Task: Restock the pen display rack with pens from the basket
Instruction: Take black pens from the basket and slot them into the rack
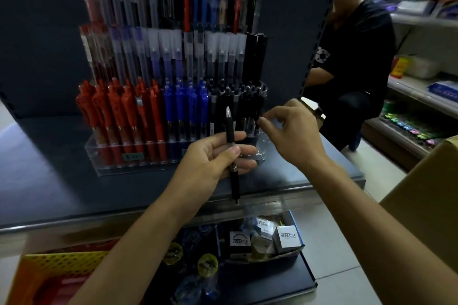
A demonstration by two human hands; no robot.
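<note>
A clear tiered pen display rack (99,153) stands on the dark shelf, filled with red, blue and black pens in rows. My left hand (215,156) holds a black pen (231,153) upright between thumb and fingers, tip up, just in front of the rack's bottom row. My right hand (292,131) is at the right end of that bottom row, with thumb and forefinger pinched at the black pens there; what they pinch is too small to tell. An orange and yellow basket (57,277) shows at the bottom left; my left arm partly covers it.
A person in dark clothes (352,62) crouches to the right, behind the shelf upright. A lower shelf holds small white boxes (287,236) and wrapped items. Shelves of goods (421,96) line the right wall. A cardboard box (433,205) sits at the right edge.
</note>
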